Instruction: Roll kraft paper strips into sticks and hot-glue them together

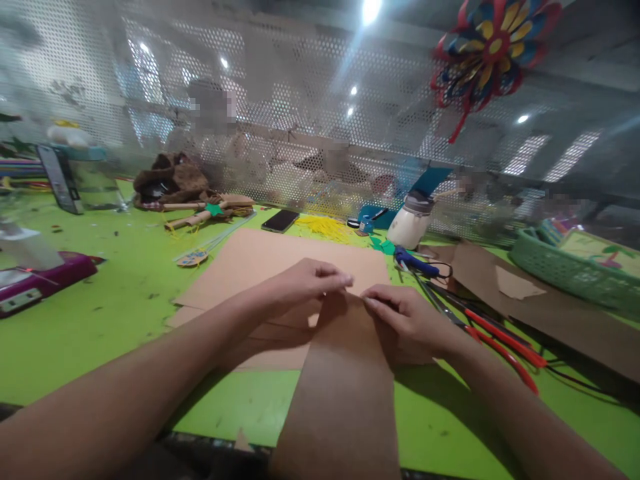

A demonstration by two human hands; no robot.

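A long strip of brown kraft paper [345, 380] runs from the table's front edge up to my two hands. My left hand [315, 283] has its fingers closed at the strip's far left corner, with the thumb partly hidden. At the far right corner, my right hand [405, 313] pinches the edge between thumb and fingers. Beneath both hands lie several overlapping sheets of light brown paper [260, 267]. Red-handled scissors [505, 360] rest to the right of my right hand, beside a red-handled tool [505, 337] with a black cord.
At the right are dark brown cardboard [565, 327] and a green basket [575, 273]. Behind the sheets stand a white bottle [410, 223], a phone [280, 221] and yellow shreds [325, 229]. A purple power strip [55, 280] sits at left; perforated metal [300, 127] rises behind.
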